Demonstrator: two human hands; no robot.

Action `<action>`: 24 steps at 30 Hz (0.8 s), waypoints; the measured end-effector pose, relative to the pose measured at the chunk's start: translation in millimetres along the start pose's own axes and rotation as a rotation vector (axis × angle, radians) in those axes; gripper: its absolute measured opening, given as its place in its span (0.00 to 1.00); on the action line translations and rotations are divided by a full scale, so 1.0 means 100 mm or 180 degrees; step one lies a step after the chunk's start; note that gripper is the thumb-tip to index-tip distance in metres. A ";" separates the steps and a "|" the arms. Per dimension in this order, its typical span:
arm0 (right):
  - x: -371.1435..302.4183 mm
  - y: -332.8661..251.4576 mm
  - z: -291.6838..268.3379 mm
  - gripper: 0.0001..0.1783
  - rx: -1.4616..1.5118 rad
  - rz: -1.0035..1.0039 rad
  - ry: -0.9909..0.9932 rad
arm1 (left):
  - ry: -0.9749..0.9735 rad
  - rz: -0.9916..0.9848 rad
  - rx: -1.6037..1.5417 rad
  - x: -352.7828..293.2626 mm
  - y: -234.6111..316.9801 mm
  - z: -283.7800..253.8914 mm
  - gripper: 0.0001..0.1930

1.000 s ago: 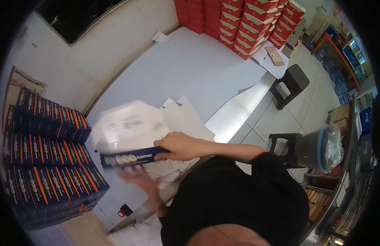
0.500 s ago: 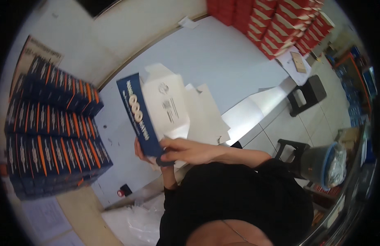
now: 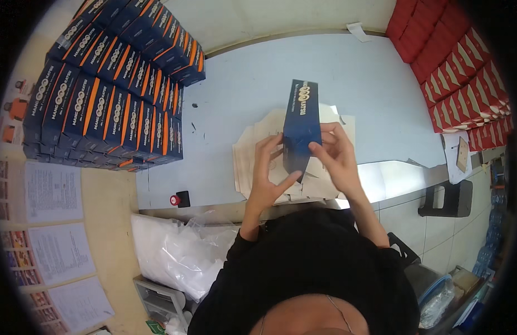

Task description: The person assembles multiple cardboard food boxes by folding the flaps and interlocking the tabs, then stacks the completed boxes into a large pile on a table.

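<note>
A navy cardboard box (image 3: 303, 117) with white and gold print is held up in front of me, its narrow end toward my body. My left hand (image 3: 268, 177) is at its left side, with fingertips at the edge and the thumb stretched toward the lower end. On the other side, my right hand (image 3: 339, 156) pinches the box between thumb and fingers. A dark flap points down at its near end. Beneath lie flat, pale, unfolded cardboard blanks (image 3: 250, 153), partly covered by the box and hands.
Stacked navy boxes with orange stripes (image 3: 102, 106) stand on the left of the pale table (image 3: 225, 100). Red boxes (image 3: 454, 72) are piled at the far right. A red-and-black stamp (image 3: 180, 199) lies near the front edge. Below are white plastic bags (image 3: 180, 251); a black stool (image 3: 447, 200) is at right.
The box's open white inside and flap no longer show; it now appears folded with navy sides facing me. My hands have moved apart to opposite sides of it. The view has turned leftward.
</note>
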State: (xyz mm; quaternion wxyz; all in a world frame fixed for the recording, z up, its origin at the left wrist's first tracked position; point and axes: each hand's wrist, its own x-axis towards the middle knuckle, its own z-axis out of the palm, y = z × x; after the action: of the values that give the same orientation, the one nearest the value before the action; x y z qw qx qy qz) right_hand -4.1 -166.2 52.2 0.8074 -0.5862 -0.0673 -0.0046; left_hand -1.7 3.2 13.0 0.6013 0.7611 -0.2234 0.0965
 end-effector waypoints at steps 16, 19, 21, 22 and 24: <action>-0.04 0.07 0.19 0.24 0.0079 0.0408 0.0159 | 0.1426 0.0791 0.0516 -0.09 -0.06 0.13 0.36; 0.08 0.06 -0.05 0.27 -0.2457 -0.0314 -0.1016 | 0.0976 0.1172 0.1050 -0.06 0.11 0.04 0.40; 0.10 0.07 -0.06 0.24 -0.2250 -0.0219 -0.1143 | -0.0131 0.0897 0.1014 -0.01 0.02 0.03 0.41; 0.12 0.10 -0.05 0.20 -0.2748 -0.0482 -0.1090 | -0.0516 0.0633 0.0630 -0.01 -0.08 0.07 0.42; 0.08 0.12 -0.04 0.07 -0.3625 -0.1296 -0.0566 | -0.0531 0.0597 0.0963 -0.21 -0.36 0.05 0.39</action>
State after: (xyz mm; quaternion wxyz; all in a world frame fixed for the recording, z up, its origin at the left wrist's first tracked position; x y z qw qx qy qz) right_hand 5.5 -165.6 40.2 0.3413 -0.8992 -0.2321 -0.1451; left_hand -4.3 9.1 -28.5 0.4478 0.8240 -0.3254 0.1211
